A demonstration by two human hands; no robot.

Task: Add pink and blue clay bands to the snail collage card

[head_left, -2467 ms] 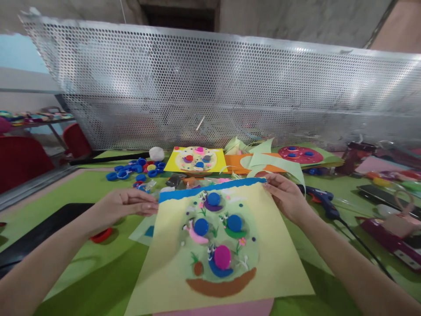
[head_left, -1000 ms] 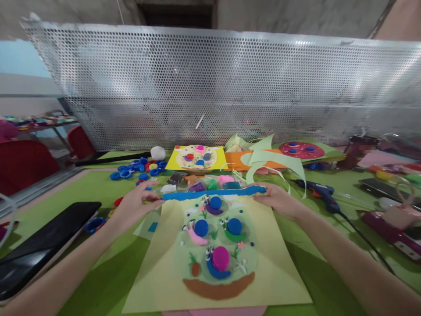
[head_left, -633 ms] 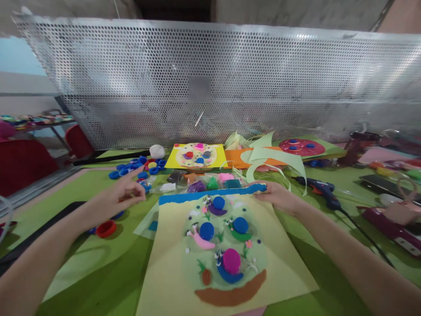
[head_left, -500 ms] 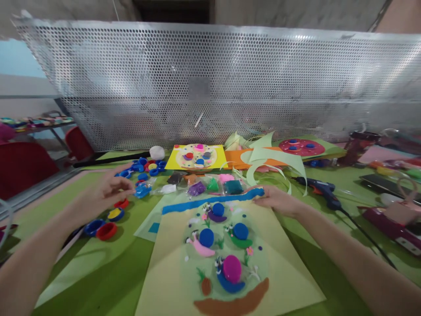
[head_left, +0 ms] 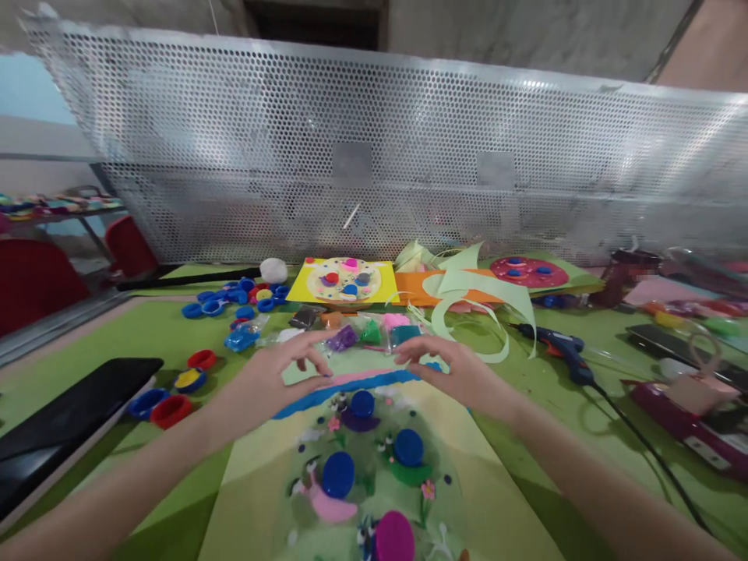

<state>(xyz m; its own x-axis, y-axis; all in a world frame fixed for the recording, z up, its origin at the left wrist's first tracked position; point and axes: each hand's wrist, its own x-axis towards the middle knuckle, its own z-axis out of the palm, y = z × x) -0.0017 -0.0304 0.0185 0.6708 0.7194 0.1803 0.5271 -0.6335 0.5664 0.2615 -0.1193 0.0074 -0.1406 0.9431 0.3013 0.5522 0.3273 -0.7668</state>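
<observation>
A pale yellow sheet (head_left: 251, 475) lies in front of me with a modelling-clay picture of snails. The snails have bottle-cap shells, such as the blue cap (head_left: 338, 474) and the magenta cap (head_left: 394, 538). Along the sheet's top edge runs a blue clay strip (head_left: 344, 389), with a thin pink strip (head_left: 365, 375) just beyond it. At the pink strip's left end is my left hand (head_left: 280, 374), thumb and fingers apart. Over the right end of the blue strip, my right hand (head_left: 456, 370) has curved, parted fingers; it hides part of the strip.
Clay packets (head_left: 344, 337) lie beyond the hands. Bottle caps (head_left: 171, 411) and a black phone-like object (head_left: 64, 428) are on the left. At the right are a glue gun (head_left: 555, 347) and paper scraps (head_left: 467, 304). A perforated metal panel (head_left: 409, 140) stands behind.
My left hand has moved right from the blue clay packet to the sheet's top edge. My right hand has shifted left along the edge. The pink strip now shows, and the view has tilted.
</observation>
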